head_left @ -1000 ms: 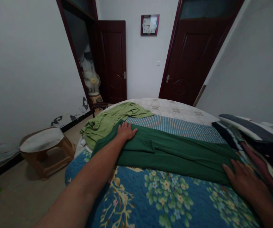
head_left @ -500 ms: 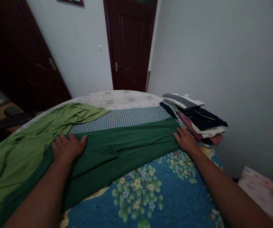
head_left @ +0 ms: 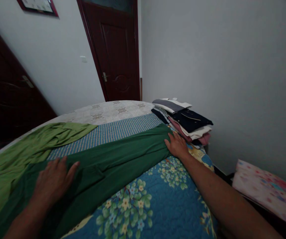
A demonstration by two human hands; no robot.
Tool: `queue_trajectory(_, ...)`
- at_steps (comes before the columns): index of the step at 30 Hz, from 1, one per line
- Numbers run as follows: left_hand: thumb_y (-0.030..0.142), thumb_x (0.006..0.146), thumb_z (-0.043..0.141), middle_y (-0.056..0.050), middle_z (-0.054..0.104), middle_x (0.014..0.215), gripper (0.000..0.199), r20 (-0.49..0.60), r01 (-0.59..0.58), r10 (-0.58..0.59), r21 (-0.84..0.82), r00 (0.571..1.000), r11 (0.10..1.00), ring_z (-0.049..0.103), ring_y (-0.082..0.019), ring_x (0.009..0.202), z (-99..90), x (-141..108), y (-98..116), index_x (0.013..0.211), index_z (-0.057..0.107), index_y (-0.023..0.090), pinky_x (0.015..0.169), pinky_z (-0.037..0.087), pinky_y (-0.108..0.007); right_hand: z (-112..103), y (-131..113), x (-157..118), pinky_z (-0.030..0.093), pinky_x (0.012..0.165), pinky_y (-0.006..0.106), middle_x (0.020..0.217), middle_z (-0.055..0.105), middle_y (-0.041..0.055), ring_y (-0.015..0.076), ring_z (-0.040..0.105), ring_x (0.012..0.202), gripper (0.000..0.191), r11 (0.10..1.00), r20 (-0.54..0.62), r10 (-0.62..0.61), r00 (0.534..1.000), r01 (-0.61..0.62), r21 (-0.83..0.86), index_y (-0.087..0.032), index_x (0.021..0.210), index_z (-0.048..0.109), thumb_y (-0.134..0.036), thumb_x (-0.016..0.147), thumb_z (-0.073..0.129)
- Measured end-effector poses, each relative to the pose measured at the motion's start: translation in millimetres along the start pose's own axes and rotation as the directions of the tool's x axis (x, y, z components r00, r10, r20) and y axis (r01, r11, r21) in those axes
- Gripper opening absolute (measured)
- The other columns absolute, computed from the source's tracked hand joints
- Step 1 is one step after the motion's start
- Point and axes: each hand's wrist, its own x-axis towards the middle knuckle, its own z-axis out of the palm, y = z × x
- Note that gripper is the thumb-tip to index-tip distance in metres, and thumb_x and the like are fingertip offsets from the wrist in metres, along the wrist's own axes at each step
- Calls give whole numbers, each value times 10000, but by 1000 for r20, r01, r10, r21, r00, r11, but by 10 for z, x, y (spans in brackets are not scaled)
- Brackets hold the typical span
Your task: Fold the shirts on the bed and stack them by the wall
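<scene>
A dark green garment (head_left: pixel 123 149) stretches lengthwise across the bed, with a few creases near its middle. My left hand (head_left: pixel 54 179) is over its left part, fingers spread, holding nothing. At the garment's right end my right hand (head_left: pixel 177 145) rests with fingers apart, beside the pile of folded clothes (head_left: pixel 182 119). A light green garment (head_left: pixel 38 141) lies crumpled at the left, partly beside the dark green one.
Under the clothes is a blue floral quilt (head_left: pixel 167 205) with a striped band (head_left: pixel 113 131). Beyond it spreads a pale patterned sheet (head_left: pixel 108 111). A pink floral item (head_left: pixel 267 189) stands low at the right, near the wall. A closed door (head_left: pixel 118 49) is behind the bed.
The view has turned to the right, so the bed and clothes appear further left. My left hand has shifted toward me over the dark green garment. My right hand stays at its right end.
</scene>
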Motion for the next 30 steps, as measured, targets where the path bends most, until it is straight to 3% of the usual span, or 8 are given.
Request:
queue_trajectory(4,697,923,211,-227,504,1680,981,30,-76,79,-100,996,992,398,-430,1599,76,-584,348,1609,511,63,1278,350,-557,26,4,-3,281,1289,513,1753,373,220,360,351,1608,695,1000,-20,-7,1000,7,19,-129,1656,470,-550,1109,387)
queue_trajectory(8,669,942,301,-228,463,1712,922,20,-40,43,-164,999,986,364,-431,1623,45,-956,574,1615,527,81,1297,324,-602,54,27,-44,337,1256,547,1721,401,265,393,391,1583,698,998,-50,-56,997,54,-38,-94,1641,476,-526,1101,378)
queue_trajectory(15,640,1024,368,-187,500,1700,807,-19,-23,19,-232,1000,972,433,-355,1598,-105,-1018,612,1591,564,100,1338,317,-520,102,135,6,508,1064,627,1506,547,400,496,576,1387,701,963,-96,-236,967,220,-156,-7,1474,603,-530,1085,343)
queue_trajectory(18,633,1052,357,-172,522,1686,766,-36,-15,6,-256,999,967,449,-346,1588,-103,-1053,597,1578,586,124,1330,344,-525,175,226,42,546,993,647,1422,598,397,514,608,1330,718,947,-107,-293,950,274,-166,-29,1467,613,-567,1073,348)
queue_trajectory(22,607,1076,354,-147,543,1674,699,-51,-23,9,-275,999,961,466,-336,1579,-114,-1089,606,1565,605,175,1318,373,-541,296,355,65,549,1007,651,1418,604,370,512,602,1340,754,939,-117,-328,937,310,-147,-50,1501,593,-611,1055,361)
queue_trajectory(30,565,1099,399,-171,598,1613,625,-127,-37,5,-248,992,968,533,-337,1523,-133,-1080,642,1515,638,164,1274,437,-535,377,474,107,546,1005,651,1454,593,359,507,602,1328,755,927,-140,-363,921,342,-152,-50,1475,621,-617,1031,395)
